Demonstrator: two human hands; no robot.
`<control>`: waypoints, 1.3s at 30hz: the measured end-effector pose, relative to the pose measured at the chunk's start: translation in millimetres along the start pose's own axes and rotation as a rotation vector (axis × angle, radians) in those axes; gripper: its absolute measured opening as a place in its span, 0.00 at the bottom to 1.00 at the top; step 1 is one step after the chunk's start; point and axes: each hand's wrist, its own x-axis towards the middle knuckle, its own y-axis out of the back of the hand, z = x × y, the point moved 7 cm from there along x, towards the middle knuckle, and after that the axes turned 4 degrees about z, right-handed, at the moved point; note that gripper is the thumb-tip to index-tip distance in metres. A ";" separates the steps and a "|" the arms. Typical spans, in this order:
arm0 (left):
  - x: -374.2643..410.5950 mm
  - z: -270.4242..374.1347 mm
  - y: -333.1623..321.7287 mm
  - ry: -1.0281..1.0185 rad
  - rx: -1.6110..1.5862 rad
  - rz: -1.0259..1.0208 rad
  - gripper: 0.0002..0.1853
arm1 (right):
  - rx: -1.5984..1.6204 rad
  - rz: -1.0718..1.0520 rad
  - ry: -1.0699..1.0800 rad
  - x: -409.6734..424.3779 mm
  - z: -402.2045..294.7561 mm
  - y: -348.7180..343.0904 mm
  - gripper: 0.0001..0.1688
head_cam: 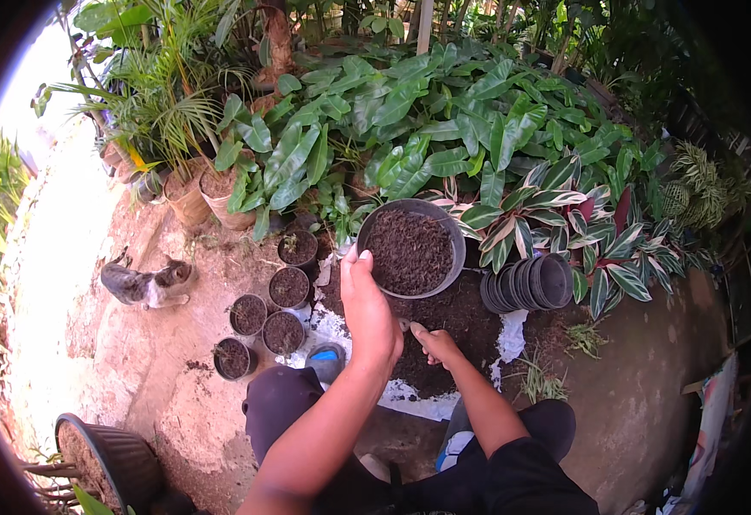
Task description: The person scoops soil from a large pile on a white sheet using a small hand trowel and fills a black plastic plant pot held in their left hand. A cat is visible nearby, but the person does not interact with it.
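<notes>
My left hand point(369, 302) grips a round black plastic pot point(457, 261) by its near left side. Dark, crumbly soil point(410, 251) fills much of it, and the pot is tilted towards me. Lower and to the right, my right hand point(439, 344) has its fingers curled above a heap of soil point(423, 373). A small pale object point(404, 324) lies by its thumb; whether the hand holds it is unclear. Beneath the heap spreads a torn white sheet point(414, 404). Several small black pots of soil point(284, 333) stand left of the sheet, some with small sprigs.
Nested black pots point(555, 283) lie sideways at the heap's right. A grey and white cat point(150, 283) is on the concrete at left. Leafy plants point(414, 116) line the back. A large ribbed pot point(121, 457) tilts at lower left. Plant cuttings point(542, 383) lie at right.
</notes>
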 end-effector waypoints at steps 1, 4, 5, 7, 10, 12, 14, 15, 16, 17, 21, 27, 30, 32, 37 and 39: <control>1.3 -2.8 1.1 -0.009 0.022 0.009 0.20 | 0.015 0.018 -0.001 2.5 4.2 5.2 0.26; 6.2 -13.5 5.8 -0.028 0.064 0.013 0.17 | -0.011 0.061 0.033 3.9 11.4 16.4 0.26; 6.2 -15.9 6.8 -0.030 0.060 0.000 0.17 | -0.022 0.074 0.048 3.1 13.2 18.7 0.26; 5.3 -15.8 6.1 -0.032 0.053 -0.015 0.17 | -0.077 0.093 0.116 -3.8 7.9 20.6 0.26; 2.6 -16.6 6.0 -0.022 0.051 -0.024 0.17 | -0.101 0.104 0.190 -13.8 1.1 27.0 0.25; 2.0 -14.5 5.4 -0.018 0.061 -0.034 0.17 | -0.093 0.113 0.240 -22.1 -5.5 34.4 0.25; -2.6 -12.3 3.3 0.001 0.048 -0.035 0.17 | -0.079 0.130 0.300 -33.7 -13.9 44.6 0.24; -5.4 -10.8 2.2 0.011 0.041 -0.035 0.17 | -0.070 0.145 0.327 -43.1 -21.3 51.7 0.24; -2.3 -12.2 7.2 -0.012 0.074 -0.031 0.18 | -0.064 0.156 0.355 -53.5 -32.3 57.6 0.24; 0.0 -14.7 12.4 -0.022 0.086 -0.019 0.18 | -0.057 0.167 0.384 -63.5 -44.0 63.4 0.24; -5.6 -15.3 11.6 0.009 0.079 -0.015 0.21 | -0.055 0.287 0.481 -102.2 -79.7 101.5 0.24; -9.7 -19.4 11.7 -0.045 0.174 -0.027 0.22 | -0.069 0.397 0.584 -177.0 -145.9 162.2 0.21; -16.7 -22.9 5.7 -0.046 0.205 -0.019 0.22 | -0.058 0.471 0.676 -216.2 -169.3 189.2 0.19; -13.1 -33.0 10.1 0.007 0.167 -0.063 0.22 | -0.049 0.460 0.714 -245.8 -184.5 194.0 0.17; -16.8 -34.6 7.3 0.015 0.175 -0.040 0.22 | -0.127 0.420 0.816 -287.4 -192.4 205.2 0.18; -18.6 -31.9 5.2 0.005 0.173 -0.031 0.22 | -0.230 0.456 0.884 -301.3 -195.2 200.9 0.20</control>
